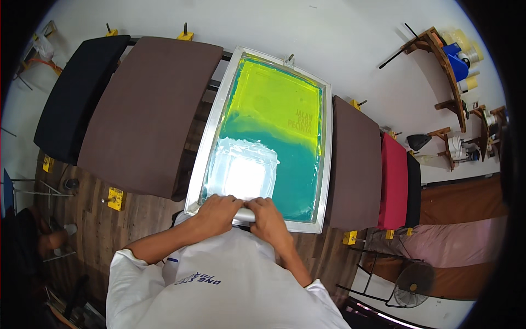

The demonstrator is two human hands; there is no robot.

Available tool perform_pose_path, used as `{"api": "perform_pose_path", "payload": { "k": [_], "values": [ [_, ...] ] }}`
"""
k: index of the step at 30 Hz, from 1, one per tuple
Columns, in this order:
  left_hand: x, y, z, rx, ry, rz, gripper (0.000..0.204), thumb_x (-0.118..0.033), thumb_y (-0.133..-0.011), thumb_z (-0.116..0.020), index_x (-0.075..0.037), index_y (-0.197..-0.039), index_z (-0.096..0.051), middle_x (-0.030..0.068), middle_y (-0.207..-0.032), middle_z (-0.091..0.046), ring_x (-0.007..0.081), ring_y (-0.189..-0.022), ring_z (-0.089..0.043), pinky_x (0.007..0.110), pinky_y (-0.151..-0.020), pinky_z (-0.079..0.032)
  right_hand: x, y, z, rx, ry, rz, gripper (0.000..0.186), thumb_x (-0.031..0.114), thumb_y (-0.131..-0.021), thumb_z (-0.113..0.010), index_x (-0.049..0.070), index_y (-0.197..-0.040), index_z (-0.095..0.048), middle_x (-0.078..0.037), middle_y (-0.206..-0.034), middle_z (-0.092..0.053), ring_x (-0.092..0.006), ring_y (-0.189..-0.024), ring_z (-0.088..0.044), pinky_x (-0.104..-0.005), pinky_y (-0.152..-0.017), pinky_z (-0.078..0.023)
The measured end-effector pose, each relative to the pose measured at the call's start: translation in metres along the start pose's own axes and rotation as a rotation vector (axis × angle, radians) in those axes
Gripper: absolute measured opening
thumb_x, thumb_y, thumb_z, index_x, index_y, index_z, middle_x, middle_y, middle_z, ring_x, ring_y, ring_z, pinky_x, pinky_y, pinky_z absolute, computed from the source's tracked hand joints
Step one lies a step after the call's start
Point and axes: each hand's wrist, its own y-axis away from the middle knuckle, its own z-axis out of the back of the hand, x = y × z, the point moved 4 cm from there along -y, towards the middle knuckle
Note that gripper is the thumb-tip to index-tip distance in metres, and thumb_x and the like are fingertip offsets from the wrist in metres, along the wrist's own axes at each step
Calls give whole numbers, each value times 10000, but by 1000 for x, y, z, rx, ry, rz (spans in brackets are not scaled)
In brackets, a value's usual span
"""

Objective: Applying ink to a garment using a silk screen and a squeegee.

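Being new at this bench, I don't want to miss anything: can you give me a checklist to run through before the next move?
1. Left hand and right hand both on the silver bar: ok, fingers curled over it.
2. Bar at the near end of the framed screen: ok.
3. White paste on the screen: ok, a patch at the near left.
4. Paste spread across the screen's full width: not ok, the near right shows bare teal.
5. Lettering clear of paste: ok.
6. Bar's lower edge touching the mesh: cannot tell, hidden by the hands.
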Motion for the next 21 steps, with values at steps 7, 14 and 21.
{"api": "perform_pose_path", "payload": {
  "k": [7, 14, 21],
  "values": [
    [20, -45, 31, -323, 28, -46, 503, 154, -679, -545, 33, -1162, -621, 229, -1173, -646, 410, -1054, -630, 477, -934, -495, -8, -54, 27, -211, 142, 2, 534, -77, -658, -649, 21, -1183, -617, -171, -1123, -620, -382, -1033, -563, -442, -882, -515],
    [44, -40, -20, -360, -35, -73, 601, 161, -717, -563, 15, -1299, -565, 241, -1372, -536, 388, -1314, -492, 471, -1098, -387, -21, -48, -12, -340, 228, -20, 478, -60, -701, -652, 5, -1172, -607, -191, -1228, -559, -349, -1147, -537, -410, -782, -562],
    [27, -38, 0, -317, -23, -43, 641, 172, -687, -594, 18, -1308, -563, 237, -1378, -535, 374, -1339, -469, 466, -1082, -389, -14, -46, 3, -355, 155, -34, 485, -71, -688, -670, 20, -1163, -639, -161, -1217, -582, -344, -1155, -538, -399, -801, -563]
  ]
}}
